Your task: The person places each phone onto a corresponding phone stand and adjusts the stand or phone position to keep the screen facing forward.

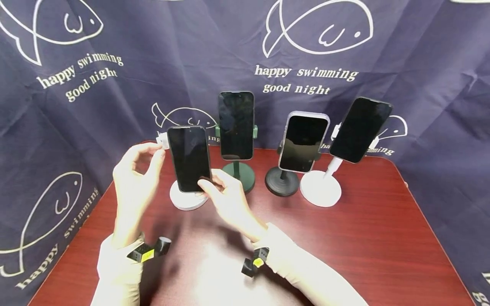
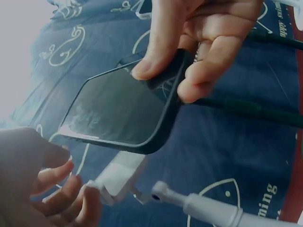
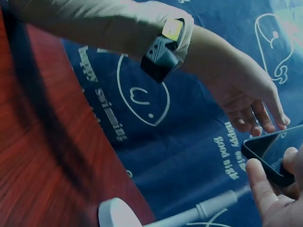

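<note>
My right hand [image 1: 231,202] grips a dark phone [image 1: 189,159] by its lower right corner, thumb on the screen and fingers behind. The phone stands nearly upright, tilted slightly left, in front of a white phone stand [image 1: 187,200]. Much of that stand is hidden behind it in the head view. With thumb and fingertips, my left hand [image 1: 134,178] pinches the end of the stand's white clamp [image 1: 162,140], left of the phone. In the left wrist view, the clamp [image 2: 124,175] shows just beneath the phone [image 2: 116,111], near the white pole [image 2: 213,208].
To the right stand a green stand [image 1: 245,174] with a phone [image 1: 236,125], a black stand [image 1: 282,182] with a light-framed phone [image 1: 304,142], and a white stand [image 1: 320,189] with a tilted phone [image 1: 360,129]. A dark blue fish-print curtain [image 1: 191,51] hangs behind the red-brown table [image 1: 363,238].
</note>
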Tool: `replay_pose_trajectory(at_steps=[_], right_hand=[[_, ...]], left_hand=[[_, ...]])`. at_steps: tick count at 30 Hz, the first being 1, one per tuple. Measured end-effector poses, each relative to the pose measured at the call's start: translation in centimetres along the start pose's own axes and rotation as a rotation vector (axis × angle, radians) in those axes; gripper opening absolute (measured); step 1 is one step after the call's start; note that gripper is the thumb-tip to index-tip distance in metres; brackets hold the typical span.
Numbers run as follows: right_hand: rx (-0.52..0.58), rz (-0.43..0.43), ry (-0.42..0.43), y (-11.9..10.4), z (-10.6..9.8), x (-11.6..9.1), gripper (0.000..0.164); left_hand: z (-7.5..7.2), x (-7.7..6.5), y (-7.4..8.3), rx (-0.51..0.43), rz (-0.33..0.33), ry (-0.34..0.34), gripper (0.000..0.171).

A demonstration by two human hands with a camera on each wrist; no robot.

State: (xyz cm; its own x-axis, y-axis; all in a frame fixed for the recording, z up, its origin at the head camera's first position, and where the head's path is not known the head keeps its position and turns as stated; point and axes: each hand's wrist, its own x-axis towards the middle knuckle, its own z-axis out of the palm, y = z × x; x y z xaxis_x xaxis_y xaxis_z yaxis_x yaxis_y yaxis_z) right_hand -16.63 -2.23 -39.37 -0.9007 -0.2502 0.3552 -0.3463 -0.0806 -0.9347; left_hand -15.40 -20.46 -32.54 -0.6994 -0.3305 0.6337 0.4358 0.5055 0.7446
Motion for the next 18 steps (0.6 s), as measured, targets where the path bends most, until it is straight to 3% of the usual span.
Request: replay_pose_trajectory(at_steps=[3,5,13,18], right_hand=[[-0.001,-0.021,-0.017,0.3,0.6,0.8,0.026],[0.004,-0.037,-0.012,0.1,0.9,1.3,0.025],[-0.002,-0.100,0.045,-3.0,1.6,2.9,0.022],[-0.048,-0.080,0.079,-2.5,2.3,3.9,0.013]], left_hand=[[0.0,0.6,-1.8,0.052,-0.018,0.055,0.022],[0.0,1.1,-2.6,0.066,-0.048,0.040,0.026],[0.7,2.4,-4.0,-0.047,-0.076,-0.214,0.035],[0.8,2.8,-4.5,-0.080,-0.088,-0.244,0.032]])
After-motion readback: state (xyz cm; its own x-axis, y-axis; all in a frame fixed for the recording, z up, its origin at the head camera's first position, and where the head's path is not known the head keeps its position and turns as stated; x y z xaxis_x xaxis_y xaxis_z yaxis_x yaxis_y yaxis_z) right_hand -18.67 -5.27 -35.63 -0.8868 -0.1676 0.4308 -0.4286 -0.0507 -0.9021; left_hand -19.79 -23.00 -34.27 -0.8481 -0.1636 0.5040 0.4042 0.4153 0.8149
